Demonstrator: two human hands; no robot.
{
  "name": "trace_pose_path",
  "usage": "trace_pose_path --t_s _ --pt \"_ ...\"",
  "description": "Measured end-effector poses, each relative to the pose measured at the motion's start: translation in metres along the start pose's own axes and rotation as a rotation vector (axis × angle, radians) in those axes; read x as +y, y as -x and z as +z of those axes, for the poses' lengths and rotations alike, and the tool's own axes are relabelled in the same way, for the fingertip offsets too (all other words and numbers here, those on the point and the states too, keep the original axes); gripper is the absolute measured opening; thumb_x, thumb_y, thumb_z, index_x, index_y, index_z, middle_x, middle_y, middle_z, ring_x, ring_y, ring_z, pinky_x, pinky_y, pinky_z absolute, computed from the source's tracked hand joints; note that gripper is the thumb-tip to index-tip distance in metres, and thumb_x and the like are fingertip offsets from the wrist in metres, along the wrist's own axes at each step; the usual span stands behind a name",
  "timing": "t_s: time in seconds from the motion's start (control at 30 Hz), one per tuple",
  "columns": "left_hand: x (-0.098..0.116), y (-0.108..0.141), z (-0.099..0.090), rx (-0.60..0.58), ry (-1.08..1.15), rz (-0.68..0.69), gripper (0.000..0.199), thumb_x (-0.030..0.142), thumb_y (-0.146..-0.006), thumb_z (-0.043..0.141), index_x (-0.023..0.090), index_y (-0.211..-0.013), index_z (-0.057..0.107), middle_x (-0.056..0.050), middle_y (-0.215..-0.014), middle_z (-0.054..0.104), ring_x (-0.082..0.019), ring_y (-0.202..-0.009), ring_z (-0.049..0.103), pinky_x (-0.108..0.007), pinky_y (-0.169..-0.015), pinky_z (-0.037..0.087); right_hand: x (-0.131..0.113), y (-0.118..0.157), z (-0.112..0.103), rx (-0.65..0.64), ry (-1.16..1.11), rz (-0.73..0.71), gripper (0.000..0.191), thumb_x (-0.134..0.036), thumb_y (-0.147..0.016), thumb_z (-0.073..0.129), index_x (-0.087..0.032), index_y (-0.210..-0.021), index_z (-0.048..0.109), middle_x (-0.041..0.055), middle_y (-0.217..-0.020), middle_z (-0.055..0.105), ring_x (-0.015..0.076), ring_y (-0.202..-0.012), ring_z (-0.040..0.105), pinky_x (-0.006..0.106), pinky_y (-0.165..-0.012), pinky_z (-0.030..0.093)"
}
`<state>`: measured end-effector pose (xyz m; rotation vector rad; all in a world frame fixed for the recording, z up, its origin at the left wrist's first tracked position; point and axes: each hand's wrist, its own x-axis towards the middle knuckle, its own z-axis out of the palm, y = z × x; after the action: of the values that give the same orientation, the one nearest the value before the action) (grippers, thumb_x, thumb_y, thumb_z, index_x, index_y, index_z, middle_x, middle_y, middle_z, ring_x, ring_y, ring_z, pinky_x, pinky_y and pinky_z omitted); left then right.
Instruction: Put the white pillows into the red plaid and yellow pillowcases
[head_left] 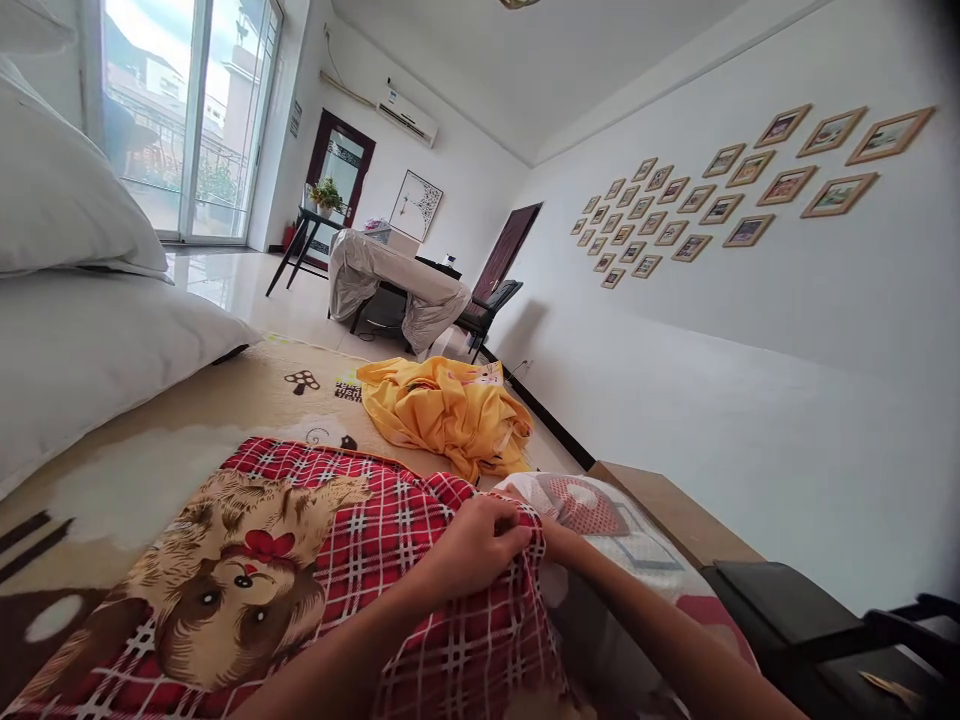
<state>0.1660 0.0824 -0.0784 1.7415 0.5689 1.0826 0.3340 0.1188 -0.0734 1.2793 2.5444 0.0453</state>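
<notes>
A red plaid cloth (379,520) printed with a brown puppy wearing a red bow spreads over the bed in front of me. My left hand (487,538) is closed on a gathered fold near its right edge, thumb and fingers pinched together. Just beyond, my right hand (514,492) reaches in from the right at the same edge. Cloth and my left hand cover most of it, so its grip is hidden. A crumpled yellow cloth (446,410) lies past the plaid one. Beside my right forearm is pale patterned bedding (600,520) with red patches.
White pillows (97,340) are stacked at left on a beige patterned bed cover (277,395). A brown ledge (667,505) and a black chair (780,600) stand at right. Farther off are a covered table (397,270), a black stool (304,240) and an office chair (491,305).
</notes>
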Motion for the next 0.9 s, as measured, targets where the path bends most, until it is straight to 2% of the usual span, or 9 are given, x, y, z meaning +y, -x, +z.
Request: trace_pose_path --t_s 0.13,0.23,0.3,0.47,0.57,0.73,0.83,0.9 --pt "0.000 0.001 0.000 -0.077 -0.043 -0.041 0.024 0.023 -0.077 0.051 0.017 -0.055 0.041 0.005 -0.055 0.037 -0.010 -0.057 0.031 -0.026 -0.054 0.024 -0.005 0.017 -0.001 0.060 -0.032 0.008 0.040 -0.023 -0.072 0.069 -0.018 -0.112 0.063 0.0118 -0.119 0.058 0.0315 -0.111 0.049 0.051 -0.100 0.037" --pt "0.003 0.003 -0.001 -0.123 -0.060 -0.061 0.024 0.024 -0.077 0.051 0.017 -0.056 0.042 0.005 -0.055 0.036 -0.010 -0.057 0.032 -0.026 -0.054 0.024 -0.013 0.033 -0.008 0.090 -0.057 0.001 0.048 -0.020 -0.067 0.066 -0.018 -0.115 0.063 0.0146 -0.121 0.057 0.0337 -0.113 0.047 0.053 -0.102 0.034" --pt "0.003 0.004 -0.003 -0.127 -0.088 -0.079 0.025 0.024 -0.076 0.051 0.017 -0.055 0.041 0.005 -0.055 0.035 -0.011 -0.058 0.032 -0.026 -0.054 0.024 -0.017 0.041 -0.014 0.089 -0.088 0.010 0.056 -0.023 -0.067 0.064 -0.017 -0.123 0.059 0.0164 -0.127 0.053 0.0342 -0.117 0.045 0.054 -0.104 0.031" --pt "0.000 0.002 -0.006 -0.123 -0.134 -0.101 0.026 0.025 -0.076 0.052 0.018 -0.054 0.040 0.005 -0.054 0.032 -0.010 -0.056 0.031 -0.026 -0.053 0.023 -0.017 0.057 -0.023 -0.019 -0.136 0.053 0.089 -0.041 -0.060 0.073 -0.015 -0.139 0.044 0.0228 -0.142 0.036 0.0428 -0.131 0.032 0.063 -0.110 0.016" --pt "-0.004 0.000 -0.007 -0.096 -0.155 -0.102 0.026 0.025 -0.076 0.051 0.018 -0.054 0.039 0.005 -0.054 0.034 -0.010 -0.056 0.032 -0.026 -0.054 0.024 -0.016 0.064 -0.028 -0.044 -0.150 0.027 0.095 -0.045 -0.059 0.074 -0.017 -0.143 0.040 0.0213 -0.141 0.037 0.0426 -0.132 0.031 0.063 -0.110 0.014" --pt "-0.014 -0.004 -0.009 -0.077 -0.185 -0.119 0.027 0.024 -0.075 0.051 0.017 -0.052 0.039 0.006 -0.053 0.032 -0.010 -0.056 0.031 -0.026 -0.054 0.024 -0.013 0.075 -0.043 -0.255 -0.240 -0.027 0.115 -0.050 -0.051 0.081 -0.019 -0.149 0.031 0.0194 -0.145 0.036 0.0412 -0.135 0.028 0.060 -0.112 0.015" --pt "-0.017 -0.005 -0.009 -0.092 -0.189 -0.125 0.028 0.025 -0.075 0.052 0.017 -0.052 0.038 0.006 -0.053 0.031 -0.010 -0.055 0.029 -0.026 -0.053 0.023 0.002 0.082 -0.053 -0.275 -0.311 0.007 0.112 -0.058 -0.060 0.077 -0.019 -0.151 0.025 0.0171 -0.153 0.029 0.0375 -0.141 0.022 0.055 -0.115 0.013" --pt "-0.017 -0.005 -0.009 -0.095 -0.196 -0.133 0.029 0.026 -0.075 0.051 0.018 -0.052 0.036 0.006 -0.053 0.031 -0.009 -0.055 0.029 -0.026 -0.052 0.023 0.017 0.086 -0.056 -0.236 -0.322 0.054 0.105 -0.062 -0.068 0.070 -0.020 -0.152 0.023 0.0142 -0.155 0.027 0.0340 -0.142 0.020 0.051 -0.116 0.013"
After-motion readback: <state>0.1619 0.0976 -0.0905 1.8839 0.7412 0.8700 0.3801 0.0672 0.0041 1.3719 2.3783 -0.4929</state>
